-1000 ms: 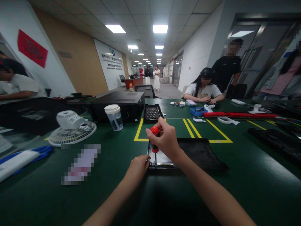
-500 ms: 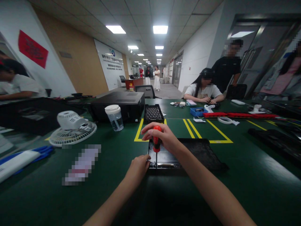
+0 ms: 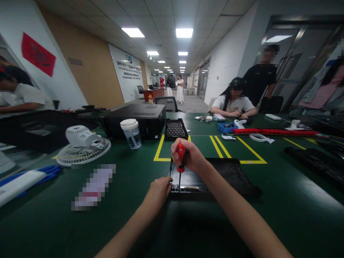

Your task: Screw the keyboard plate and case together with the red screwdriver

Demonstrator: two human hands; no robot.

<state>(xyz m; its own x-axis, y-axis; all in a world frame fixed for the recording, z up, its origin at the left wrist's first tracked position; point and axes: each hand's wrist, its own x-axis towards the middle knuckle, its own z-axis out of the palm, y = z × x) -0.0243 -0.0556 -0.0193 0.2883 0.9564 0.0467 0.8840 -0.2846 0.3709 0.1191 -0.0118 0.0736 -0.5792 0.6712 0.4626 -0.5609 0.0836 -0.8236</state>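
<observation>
My right hand (image 3: pixel 191 157) is closed round the red handle of a screwdriver (image 3: pixel 181 157), held upright with its thin shaft pointing down onto a flat dark device (image 3: pixel 188 181) lying on the green table. My left hand (image 3: pixel 158 191) rests with curled fingers against the device's near left corner, pressing on it. A black tray (image 3: pixel 231 175) lies under and to the right of the device.
A black parts tray (image 3: pixel 175 129), a lidded plastic cup (image 3: pixel 131 133), a black box (image 3: pixel 135 120) and a small white fan (image 3: pixel 83 145) stand beyond. Blue gloves (image 3: pixel 44 172) lie at the left. Other people sit and stand around the table, far right and left.
My right hand has shifted its grip on the red handle: fingers opened over the top half a second ago, now wrapped round it again, slightly lower. The left hand has stayed put.
</observation>
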